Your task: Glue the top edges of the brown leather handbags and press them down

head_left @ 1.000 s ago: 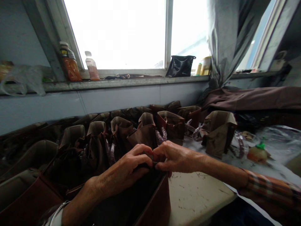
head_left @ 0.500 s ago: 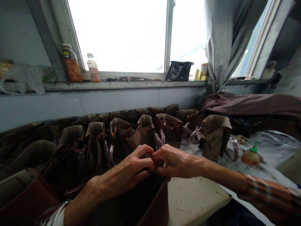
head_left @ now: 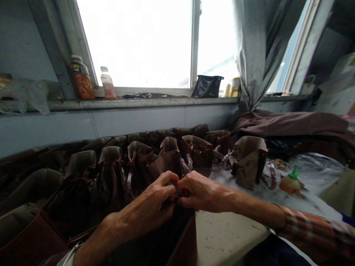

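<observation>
My left hand (head_left: 151,207) and my right hand (head_left: 201,192) meet at the top edge of a dark brown bag (head_left: 183,244) that stands open just in front of me. Both hands have their fingers curled and pinched together over the far rim of the bag. What they pinch there is hidden between the fingertips. A metal bangle (head_left: 68,255) sits on my left wrist, and a plaid sleeve (head_left: 316,231) covers my right forearm.
Several open brown bags (head_left: 166,157) stand in rows behind my hands, with one apart (head_left: 249,159) to the right. A white worktop (head_left: 227,236) lies at right. Bottles (head_left: 80,79) and a black pouch (head_left: 206,87) rest on the windowsill. Brown fabric (head_left: 291,123) is piled at right, near a green-capped bottle (head_left: 290,183).
My hands stay pinched together on the bag's rim, the fingers curling a little tighter. The view has drifted slightly rightward and down.
</observation>
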Demonstrator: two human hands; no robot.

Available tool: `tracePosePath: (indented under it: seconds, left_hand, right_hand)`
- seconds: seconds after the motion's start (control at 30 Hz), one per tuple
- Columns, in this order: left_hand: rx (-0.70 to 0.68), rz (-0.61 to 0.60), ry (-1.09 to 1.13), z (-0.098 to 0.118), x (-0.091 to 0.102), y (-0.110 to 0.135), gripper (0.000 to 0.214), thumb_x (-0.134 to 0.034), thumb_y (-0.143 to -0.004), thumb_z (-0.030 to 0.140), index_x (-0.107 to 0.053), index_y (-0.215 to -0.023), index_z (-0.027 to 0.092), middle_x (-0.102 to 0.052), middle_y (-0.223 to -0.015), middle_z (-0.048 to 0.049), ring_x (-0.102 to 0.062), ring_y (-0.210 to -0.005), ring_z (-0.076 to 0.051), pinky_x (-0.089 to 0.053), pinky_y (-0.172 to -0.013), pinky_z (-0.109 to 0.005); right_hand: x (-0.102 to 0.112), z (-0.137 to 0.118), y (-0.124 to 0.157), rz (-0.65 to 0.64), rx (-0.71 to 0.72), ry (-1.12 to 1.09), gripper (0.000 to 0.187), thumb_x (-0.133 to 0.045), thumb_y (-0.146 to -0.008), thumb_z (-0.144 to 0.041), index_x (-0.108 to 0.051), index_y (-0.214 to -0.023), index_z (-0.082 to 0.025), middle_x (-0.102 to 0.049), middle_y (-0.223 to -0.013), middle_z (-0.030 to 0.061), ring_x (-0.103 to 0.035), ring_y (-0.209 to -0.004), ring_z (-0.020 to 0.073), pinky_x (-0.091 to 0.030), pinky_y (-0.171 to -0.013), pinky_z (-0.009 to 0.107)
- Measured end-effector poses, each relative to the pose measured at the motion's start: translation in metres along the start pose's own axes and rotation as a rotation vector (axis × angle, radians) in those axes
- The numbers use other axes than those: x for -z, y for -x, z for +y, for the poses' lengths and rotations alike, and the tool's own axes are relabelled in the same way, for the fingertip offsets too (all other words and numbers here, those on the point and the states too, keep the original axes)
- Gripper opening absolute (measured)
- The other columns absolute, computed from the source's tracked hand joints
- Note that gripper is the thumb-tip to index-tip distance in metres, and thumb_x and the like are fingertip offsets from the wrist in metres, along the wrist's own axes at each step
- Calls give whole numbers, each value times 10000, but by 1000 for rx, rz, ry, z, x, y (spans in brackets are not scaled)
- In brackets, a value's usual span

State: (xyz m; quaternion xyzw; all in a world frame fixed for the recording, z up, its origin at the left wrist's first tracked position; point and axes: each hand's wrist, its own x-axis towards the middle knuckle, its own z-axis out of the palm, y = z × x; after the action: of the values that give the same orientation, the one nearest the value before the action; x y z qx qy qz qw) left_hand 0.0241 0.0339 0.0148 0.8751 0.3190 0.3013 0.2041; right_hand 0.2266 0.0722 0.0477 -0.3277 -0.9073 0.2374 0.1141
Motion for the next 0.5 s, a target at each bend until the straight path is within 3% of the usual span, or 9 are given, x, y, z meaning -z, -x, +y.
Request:
tracePosePath:
  seconds: [0.1,0.3,0.5]
  left_hand:
    - [31,-16,28,-2,4,2,215,-561,-843,-20,-528,-856,191,-570,-1164,-36,-599,-1026,-143,-502,-894,-257]
    - [196,-88,64,-7,21,11,342,-552,-925,86,-635,-1221,237,-717,-1163,7,-665,-1095,-167,-494,-997,-295]
    - [257,-161,57,-14,18,4,212,-585,-979,212,-743,-1120,194,-774,-998,7,-687,-901,-169,-498,-795,-246]
  right_hand:
    - [-1,0,-1,13,4,16,167,-681,-763,-51,-621,-642,-150,-428,-547,-90,-382,-528,72,-258,-539,241]
    - [-2,5,-2,21,32,-2,151,-672,-779,-84,-623,-658,-158,-403,-553,-95,-370,-531,76,-249,-534,244]
    - [-1,8,2,1,38,-25,110,-657,-805,-117,-674,-700,-144,-476,-578,-72,-428,-556,86,-280,-542,237]
